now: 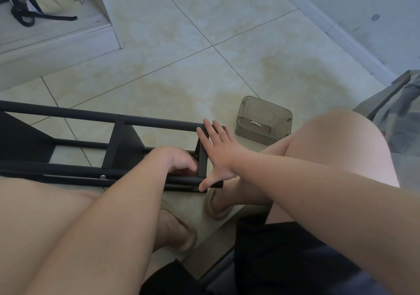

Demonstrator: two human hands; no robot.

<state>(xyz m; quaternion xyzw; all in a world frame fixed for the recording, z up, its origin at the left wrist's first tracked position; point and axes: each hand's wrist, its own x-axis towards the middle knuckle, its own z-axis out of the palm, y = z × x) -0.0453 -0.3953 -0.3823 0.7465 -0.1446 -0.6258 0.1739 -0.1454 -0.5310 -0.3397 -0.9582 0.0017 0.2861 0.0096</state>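
A black metal rack frame (95, 116) lies on its side on the tiled floor, just in front of my knees. My right hand (219, 156) lies flat with spread fingers against the frame's end panel (203, 165), the thumb touching the lower tube. Just left of that panel, my left hand (179, 161) reaches inside the frame with its fingers curled downward. Whatever is under those fingers is hidden. A silver screw head (103, 177) shows on the near tube.
A grey translucent plastic box (263, 124) sits on the floor right of the frame, with a small flat wrench (255, 122) on top. A white cabinet (61, 42) holding a bag stands at the far left. Patterned fabric (404, 113) lies at the right, and my slippered feet are below the frame.
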